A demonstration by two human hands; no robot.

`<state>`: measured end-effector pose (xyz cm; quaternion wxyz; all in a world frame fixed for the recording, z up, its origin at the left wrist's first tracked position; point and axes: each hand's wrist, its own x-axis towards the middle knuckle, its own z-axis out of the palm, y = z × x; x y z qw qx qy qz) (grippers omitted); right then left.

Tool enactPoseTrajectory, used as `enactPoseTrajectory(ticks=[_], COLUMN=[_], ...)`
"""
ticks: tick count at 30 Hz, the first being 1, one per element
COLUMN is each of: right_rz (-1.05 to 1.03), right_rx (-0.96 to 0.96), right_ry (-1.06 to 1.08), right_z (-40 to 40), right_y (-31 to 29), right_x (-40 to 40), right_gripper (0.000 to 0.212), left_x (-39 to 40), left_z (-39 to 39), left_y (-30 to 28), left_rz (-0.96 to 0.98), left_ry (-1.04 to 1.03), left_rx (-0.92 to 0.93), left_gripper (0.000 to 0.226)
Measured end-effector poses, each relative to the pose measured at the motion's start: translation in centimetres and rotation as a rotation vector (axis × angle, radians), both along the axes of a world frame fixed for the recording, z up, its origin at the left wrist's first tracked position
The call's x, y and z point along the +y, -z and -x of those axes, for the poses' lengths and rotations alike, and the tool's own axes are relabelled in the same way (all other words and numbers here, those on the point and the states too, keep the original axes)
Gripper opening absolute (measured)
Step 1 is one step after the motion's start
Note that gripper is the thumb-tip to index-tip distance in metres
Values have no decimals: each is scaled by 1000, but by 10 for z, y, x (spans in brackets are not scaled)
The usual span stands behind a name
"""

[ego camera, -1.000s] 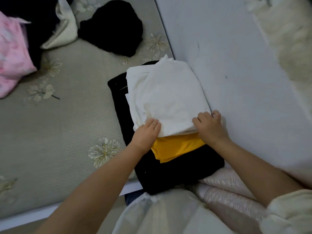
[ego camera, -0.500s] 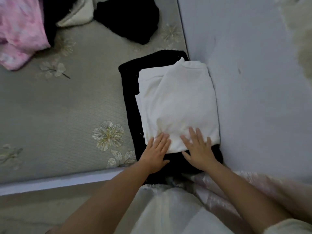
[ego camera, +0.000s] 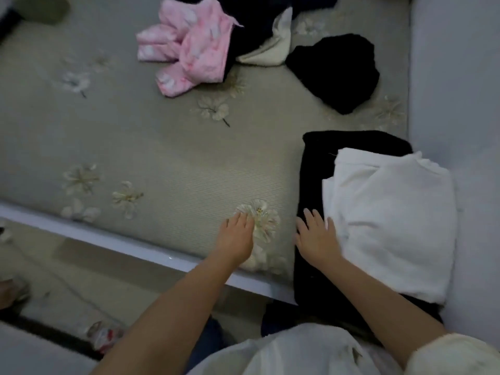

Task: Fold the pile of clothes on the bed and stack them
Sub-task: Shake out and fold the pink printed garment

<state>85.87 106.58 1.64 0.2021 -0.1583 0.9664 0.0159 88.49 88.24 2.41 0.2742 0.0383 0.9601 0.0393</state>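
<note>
A broad stretch of bare mattress [ego camera: 167, 147] lies open between the folded stack [ego camera: 387, 228] at right and the far heap: pink garment [ego camera: 194, 47], black clump [ego camera: 338, 71]; the wall [ego camera: 460, 77] closes the right side

Single view only, head-mounted. The camera looks steeply down and forward from above the person's chest, close over the near edge of the bed [ego camera: 151, 147]. Both forearms enter from the bottom of frame. Wide-angle lens; the bed frame's edge runs obliquely across the lower left. The floor [ego camera: 67, 280] shows beyond it, lower left.
</note>
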Motion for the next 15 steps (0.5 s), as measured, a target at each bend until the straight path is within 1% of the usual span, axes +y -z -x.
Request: enactPoseTrajectory(ticks=[1,3,7,11,15], right_rz=[5,58,150,264,273], right_rx=[-42,-42,18,52,118], right_ry=[-74,-189,-287,-235,-160], right_z=[11,33,58,65,97], right_y=[-2,-12,-53,-84,-98], right_x=[-32,-102,-258,-376,-442], right_gripper=[47,49,53,52,52], left_x=[-34,-106,-248,-359,-444], left_z=[3,5,-6,-12,19], left_y=[-10,-29,-63,-92,-115], left_rz=[16,34,126,195,254], left_ry=[-47,-133,-224,-239,-264], left_rx=[32,95,171,276,346], left_gripper=[48,41,37,40,44])
